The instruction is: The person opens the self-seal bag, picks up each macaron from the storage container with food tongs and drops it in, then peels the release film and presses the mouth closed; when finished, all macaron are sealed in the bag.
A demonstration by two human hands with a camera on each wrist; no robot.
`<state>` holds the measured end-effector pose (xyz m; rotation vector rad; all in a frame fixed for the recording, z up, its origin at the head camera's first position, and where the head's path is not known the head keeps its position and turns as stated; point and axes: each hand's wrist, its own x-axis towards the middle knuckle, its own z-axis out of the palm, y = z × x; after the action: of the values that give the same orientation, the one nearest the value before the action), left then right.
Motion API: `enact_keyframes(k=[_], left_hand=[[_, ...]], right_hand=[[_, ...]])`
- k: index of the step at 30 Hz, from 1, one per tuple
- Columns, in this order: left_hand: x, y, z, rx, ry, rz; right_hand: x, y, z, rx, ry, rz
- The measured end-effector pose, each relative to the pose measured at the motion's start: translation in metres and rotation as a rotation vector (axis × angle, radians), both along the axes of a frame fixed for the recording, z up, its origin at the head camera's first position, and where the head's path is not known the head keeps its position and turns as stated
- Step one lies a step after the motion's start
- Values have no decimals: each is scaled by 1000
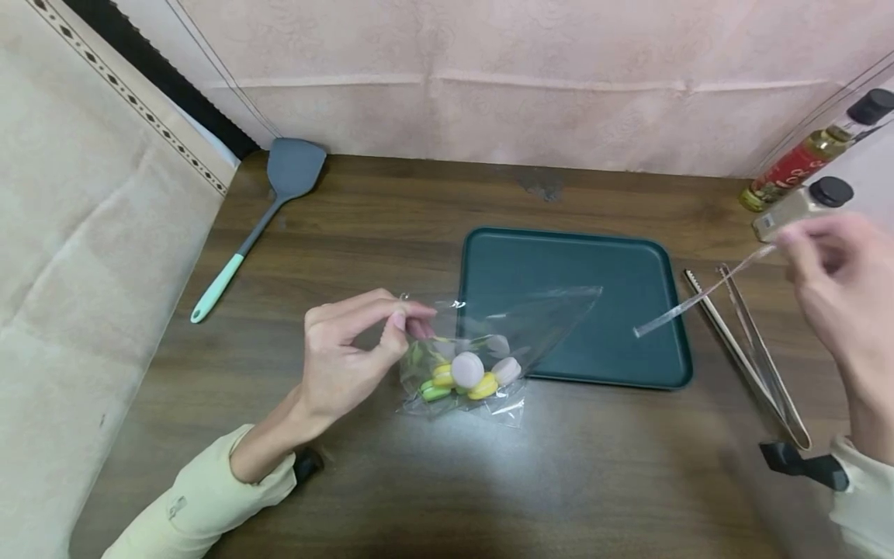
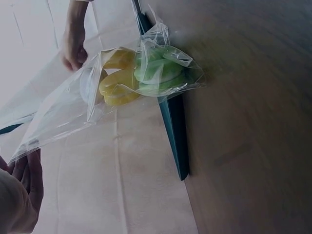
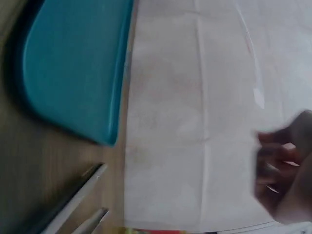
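In the head view my left hand (image 1: 345,353) pinches the upper edge of a clear plastic bag (image 1: 541,310) between thumb and fingers. Inside the bag lie white, yellow and green macarons (image 1: 467,370), bunched at its lower end. The bag hangs over the front left part of a dark teal tray (image 1: 601,252). Out to the right, my right hand (image 1: 841,283) pinches one end of a thin clear strip (image 1: 698,299), which stretches toward the tray's right side. The left wrist view shows green macarons (image 2: 158,73) close up through the plastic.
Metal tongs (image 1: 757,365) lie right of the tray. An oil bottle (image 1: 792,167) and a black-capped jar (image 1: 792,211) stand at the back right. A grey spatula (image 1: 296,167) with a mint handle lies at the back left. Pale cloth (image 1: 454,85) hangs behind the wooden table.
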<state>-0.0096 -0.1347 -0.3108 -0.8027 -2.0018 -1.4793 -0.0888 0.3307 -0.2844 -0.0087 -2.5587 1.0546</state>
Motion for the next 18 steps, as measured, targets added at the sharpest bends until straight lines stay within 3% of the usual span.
enact_keyframes(k=[4,6,8,12,18], left_hand=[[0,1,0,9,5,3],[2,0,1,10,5,8],[3,0,2,12,3,6],[3,1,5,6,3,-6],[1,4,3,11,3,-16]], right_hand=[[-17,16,-10,400,-83,294],[-27,20,-17,493,-147,423],[-34,24,-24,521,-244,501],[-45,31,-39,509,-402,570],[-58,38,-57,491,-453,610]])
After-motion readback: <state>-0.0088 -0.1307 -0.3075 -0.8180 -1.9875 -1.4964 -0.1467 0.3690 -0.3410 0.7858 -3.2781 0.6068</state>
